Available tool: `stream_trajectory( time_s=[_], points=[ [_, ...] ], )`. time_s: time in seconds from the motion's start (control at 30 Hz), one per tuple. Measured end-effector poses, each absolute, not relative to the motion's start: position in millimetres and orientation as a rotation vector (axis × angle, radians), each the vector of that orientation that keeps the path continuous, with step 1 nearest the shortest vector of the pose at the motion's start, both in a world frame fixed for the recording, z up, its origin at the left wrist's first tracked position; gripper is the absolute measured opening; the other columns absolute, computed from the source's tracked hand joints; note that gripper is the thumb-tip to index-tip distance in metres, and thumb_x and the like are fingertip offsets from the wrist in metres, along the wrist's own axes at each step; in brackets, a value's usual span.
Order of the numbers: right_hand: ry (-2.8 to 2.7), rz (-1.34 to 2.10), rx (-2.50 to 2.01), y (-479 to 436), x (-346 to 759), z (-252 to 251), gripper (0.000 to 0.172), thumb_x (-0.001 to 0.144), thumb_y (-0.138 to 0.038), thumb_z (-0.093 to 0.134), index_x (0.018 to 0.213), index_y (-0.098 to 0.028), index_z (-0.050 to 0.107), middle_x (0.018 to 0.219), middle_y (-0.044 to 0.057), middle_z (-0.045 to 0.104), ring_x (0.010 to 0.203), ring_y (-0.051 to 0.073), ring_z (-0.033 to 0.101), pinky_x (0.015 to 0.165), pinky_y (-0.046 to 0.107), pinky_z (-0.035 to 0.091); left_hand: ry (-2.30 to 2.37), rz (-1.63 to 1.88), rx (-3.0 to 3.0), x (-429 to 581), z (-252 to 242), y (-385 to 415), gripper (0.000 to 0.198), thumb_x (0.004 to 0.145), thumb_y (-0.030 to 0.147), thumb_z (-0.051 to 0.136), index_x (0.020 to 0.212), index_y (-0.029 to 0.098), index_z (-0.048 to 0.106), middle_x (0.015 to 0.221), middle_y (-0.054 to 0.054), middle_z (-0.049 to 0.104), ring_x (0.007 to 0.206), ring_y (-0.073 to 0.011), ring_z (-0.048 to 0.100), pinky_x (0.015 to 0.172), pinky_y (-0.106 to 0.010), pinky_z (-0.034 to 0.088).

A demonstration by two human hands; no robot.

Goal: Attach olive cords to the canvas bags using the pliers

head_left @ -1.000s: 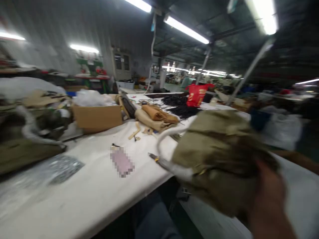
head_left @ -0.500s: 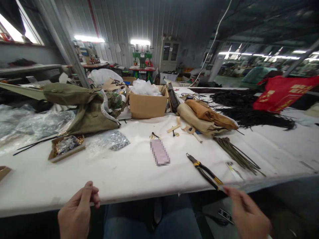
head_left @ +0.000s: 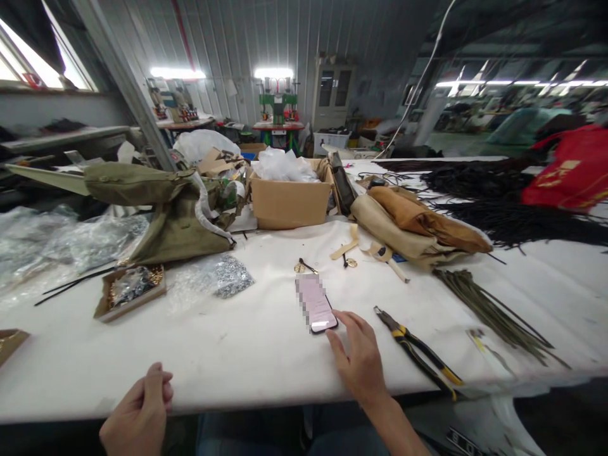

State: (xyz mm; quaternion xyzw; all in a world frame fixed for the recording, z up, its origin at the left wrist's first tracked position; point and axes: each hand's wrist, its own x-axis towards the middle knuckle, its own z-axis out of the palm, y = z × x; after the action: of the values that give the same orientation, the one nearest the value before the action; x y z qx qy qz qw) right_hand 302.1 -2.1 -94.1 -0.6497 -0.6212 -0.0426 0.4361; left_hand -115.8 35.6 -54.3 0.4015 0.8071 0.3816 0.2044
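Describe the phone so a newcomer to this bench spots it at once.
On the white-covered table, find the open cardboard box at the back, then come nearer. The smartphone lies flat between that box and the right hand, left of the pliers. Unlike the pliers and nearby tan scraps, it is a dark-edged rectangle with a pinkish face.

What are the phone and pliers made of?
The phone looks glass-fronted and glossy, judging by its flat, bright screen. Pliers: likely steel, given the grey, metallic-looking head; the yellow and black handles could be plastic or rubber.
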Motion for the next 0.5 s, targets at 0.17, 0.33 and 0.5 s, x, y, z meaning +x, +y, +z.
stream_trajectory(
  time_s=[0.17, 0.33, 0.5],
  points=[
    [-1.599, -0.080, -1.666, 1, 300, -94, 0.041, 0.110, -0.036, 0.065, 0.148, -0.023, 0.061, 0.134, 0.016, 0.070, 0.132, 0.037, 0.061, 0.110, 0.060, 0.055, 2.292, 1.065, 1.282, -98, -66, 62, 0.046, 0.094, 0.064, 0.059, 0.084, 0.024, 0.078, 0.078, -0.002, 0.077, 0.089, -0.0295, 0.075, 0.086, -0.038, 0.050],
    [-1.977, 0.165, -1.472, -1, 298, -76, 0.051, 0.110, -0.031, 0.063, 0.159, -0.025, 0.051, 0.154, 0.012, 0.064, 0.145, 0.034, 0.054, 0.120, 0.059, 0.049, 2.377, 0.974, 1.391, -88, -74, 73, 0.043, 0.095, 0.062, 0.058, 0.089, 0.026, 0.079, 0.091, -0.005, 0.081, 0.099, -0.0320, 0.075, 0.084, -0.037, 0.048],
    [-1.916, 0.222, -1.410, 0, 302, -74, 0.051, 0.110, -0.028, 0.061, 0.160, -0.026, 0.050, 0.166, 0.010, 0.054, 0.153, 0.031, 0.049, 0.125, 0.057, 0.047, 2.433, 0.938, 1.714, -84, -80, 67, 0.044, 0.101, 0.060, 0.055, 0.077, 0.026, 0.066, 0.068, -0.003, 0.062, 0.070, -0.0246, 0.060, 0.067, -0.033, 0.036]
  ],
)
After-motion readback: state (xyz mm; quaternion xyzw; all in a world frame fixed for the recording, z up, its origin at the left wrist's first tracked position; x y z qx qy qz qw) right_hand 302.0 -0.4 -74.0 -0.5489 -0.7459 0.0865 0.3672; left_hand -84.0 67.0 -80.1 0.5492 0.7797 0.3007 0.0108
